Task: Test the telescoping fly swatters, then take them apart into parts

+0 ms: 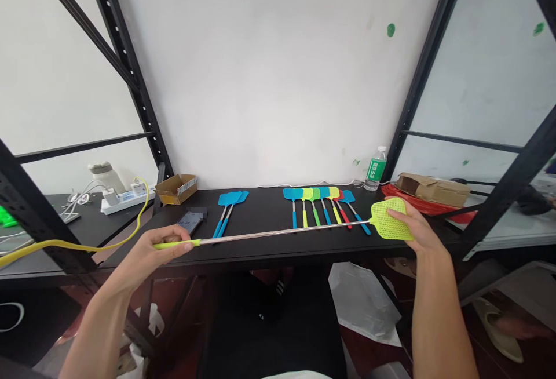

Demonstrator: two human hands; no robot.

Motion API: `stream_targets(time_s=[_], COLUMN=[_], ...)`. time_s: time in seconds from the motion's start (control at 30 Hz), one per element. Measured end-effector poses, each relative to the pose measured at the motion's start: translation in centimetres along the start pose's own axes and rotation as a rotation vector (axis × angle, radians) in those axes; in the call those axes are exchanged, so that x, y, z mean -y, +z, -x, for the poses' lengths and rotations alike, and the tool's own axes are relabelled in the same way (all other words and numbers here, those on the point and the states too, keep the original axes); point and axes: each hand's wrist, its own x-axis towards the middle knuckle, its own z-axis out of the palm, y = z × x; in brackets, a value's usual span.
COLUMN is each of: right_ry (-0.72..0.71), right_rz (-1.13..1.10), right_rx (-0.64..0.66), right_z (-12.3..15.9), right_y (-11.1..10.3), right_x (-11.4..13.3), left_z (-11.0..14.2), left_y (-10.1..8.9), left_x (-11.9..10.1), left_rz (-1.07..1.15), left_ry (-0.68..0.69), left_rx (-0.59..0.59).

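A yellow-green fly swatter is stretched out sideways in front of me, its metal rod pulled long. My left hand is closed on its handle. At the other end, my right hand pinches the perforated flap, thumb on the front and fingers behind. Behind the rod, two or more blue fly swatters lie on the black table, left of the middle. Farther right is a row of several shorter swatters in blue, yellow, green and red, among them a green one and a red one.
A phone and an open cardboard box sit at the left. A water bottle stands at the back right, near a flattened brown carton on red plastic. A yellow cable hangs by the left post. Black metal posts frame the table.
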Motion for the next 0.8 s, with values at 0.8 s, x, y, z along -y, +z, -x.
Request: stream_targets(time_s=[0.8], right_ry=[-0.097], right_rz=[-0.019], right_rx=[0.225], right_z=[1.5], right_y=[11.6], right_x=[1.7], left_z=[-1.0], left_y=[6.6], left_x=[-4.1], left_rz=[0.062], left_ry=[0.126], left_rx=[0.142])
